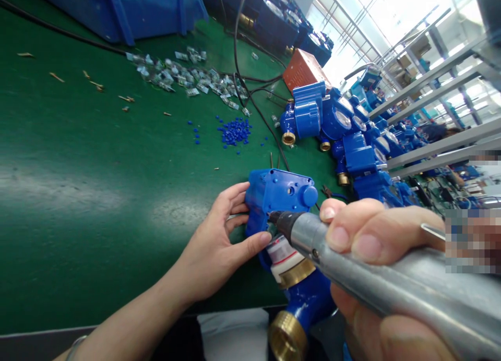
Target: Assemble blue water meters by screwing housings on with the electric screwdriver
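Observation:
A blue water meter (282, 194) with brass threaded ends lies on its side at the front edge of the green bench. My left hand (215, 241) is wrapped around the left side of its blue housing, thumb near the lower edge. My right hand (376, 241) grips a silver powered screwdriver (352, 277), which reaches in from the lower right. Its dark tip meets the housing's near edge, or hovers just in front; I cannot tell whether it touches a screw. Below the housing, the white and red collar (284, 256) and a brass ring show.
Small blue caps (235, 131) lie in a pile beyond the meter. Clear plastic pieces (188, 76) are heaped farther back, with brass-coloured pins (127, 98) scattered left. A blue bin (156, 11), black cables (237, 43), an orange-red box (305, 71) and several blue meters (307, 110) stand around.

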